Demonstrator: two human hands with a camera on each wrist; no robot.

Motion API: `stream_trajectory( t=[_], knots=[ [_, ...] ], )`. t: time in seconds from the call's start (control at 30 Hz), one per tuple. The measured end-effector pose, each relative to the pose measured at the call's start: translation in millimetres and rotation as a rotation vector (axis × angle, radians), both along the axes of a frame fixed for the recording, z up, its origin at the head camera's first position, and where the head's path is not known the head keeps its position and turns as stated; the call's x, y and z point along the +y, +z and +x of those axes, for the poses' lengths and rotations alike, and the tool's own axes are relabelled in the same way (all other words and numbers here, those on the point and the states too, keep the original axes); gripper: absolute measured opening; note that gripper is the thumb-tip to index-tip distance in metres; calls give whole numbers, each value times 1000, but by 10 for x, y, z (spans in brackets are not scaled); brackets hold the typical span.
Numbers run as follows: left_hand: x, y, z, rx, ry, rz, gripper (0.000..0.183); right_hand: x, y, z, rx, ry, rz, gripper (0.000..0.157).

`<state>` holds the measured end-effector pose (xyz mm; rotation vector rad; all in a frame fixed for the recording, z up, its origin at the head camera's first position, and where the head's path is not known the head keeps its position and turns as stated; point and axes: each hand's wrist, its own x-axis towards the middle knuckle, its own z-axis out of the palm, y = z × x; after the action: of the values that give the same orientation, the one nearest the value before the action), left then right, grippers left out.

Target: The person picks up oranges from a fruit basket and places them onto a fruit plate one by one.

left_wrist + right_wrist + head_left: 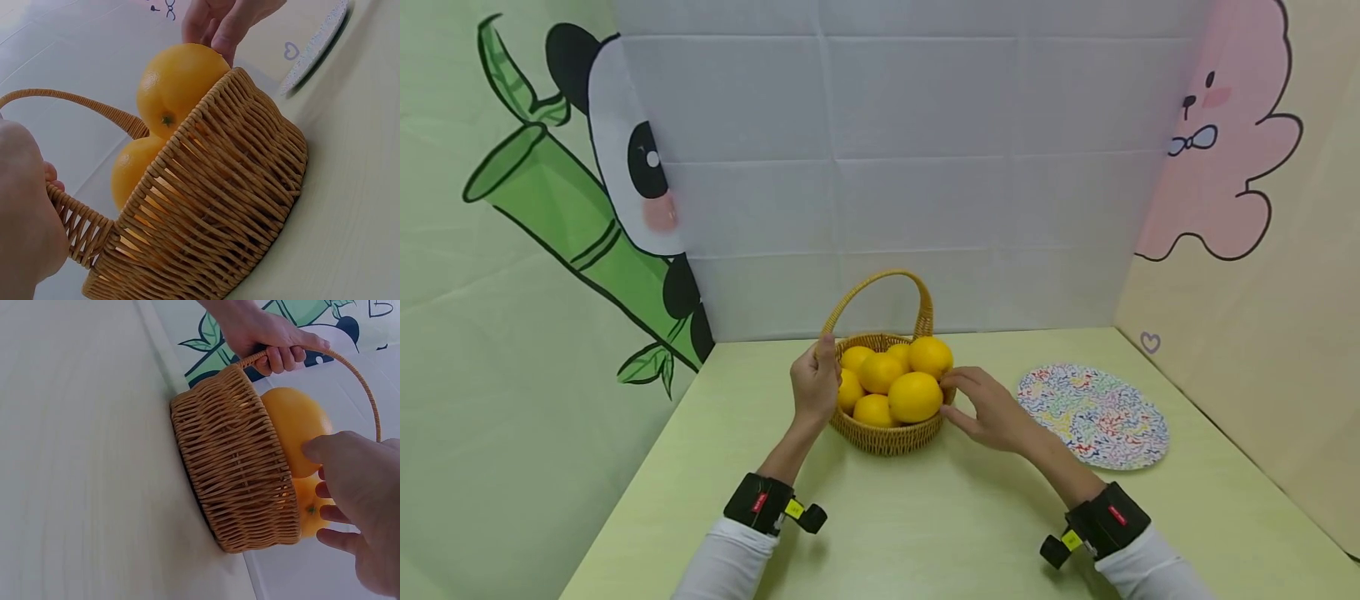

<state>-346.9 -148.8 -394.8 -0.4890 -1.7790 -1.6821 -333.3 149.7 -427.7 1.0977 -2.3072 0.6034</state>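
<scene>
A woven wicker basket point(887, 440) full of several oranges point(915, 397) stands on the table. My left hand point(817, 385) grips the left side of its arched handle point(927, 315); the right wrist view shows those fingers curled round it. At the basket's right rim is my right hand point(991, 412), fingers spread and loosely bent beside the fruit. Its thumb point(319, 449) appears to touch the front orange point(297, 428) in the right wrist view. From the left wrist, an orange with a green stem spot point(178, 87) rises above the rim; the lower fruit is partly hidden by the weave.
A flat round disc with a multicoloured speckled pattern point(1093, 417) lies on the pale table point(887, 533), right of the basket. Behind the table hangs a light backdrop point(917, 200), with printed side panels to left and right.
</scene>
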Motion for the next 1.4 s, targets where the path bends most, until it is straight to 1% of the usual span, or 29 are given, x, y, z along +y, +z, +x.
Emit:
stream_trajectory(
  t=[0.1,0.27,0.43,0.6,0.77,0.9,1.03,1.17,1.4],
  knots=[
    [-1,7,-4,7,-1,-7,54,-72,97,23,-21,-15,-1,49],
    [-5,22,-10,14,2,-10,54,-231,238,93,-104,-76,47,64],
    [-6,18,-8,4,-1,-2,53,-390,308,133,-159,-150,103,71],
    [-2,15,-10,3,8,-2,53,-525,330,140,-172,-199,142,68],
    [4,8,-6,0,8,4,52,-610,292,134,-176,-219,188,65],
    [7,-5,-4,-11,14,5,51,-636,249,133,-176,-212,213,65],
    [10,-8,-2,-17,16,4,51,-639,227,124,-152,-202,220,65],
    [11,-5,-3,-11,17,4,51,-636,225,108,-134,-191,222,65],
    [5,-22,-12,2,26,-2,51,-634,217,89,-131,-171,221,64]
  ],
)
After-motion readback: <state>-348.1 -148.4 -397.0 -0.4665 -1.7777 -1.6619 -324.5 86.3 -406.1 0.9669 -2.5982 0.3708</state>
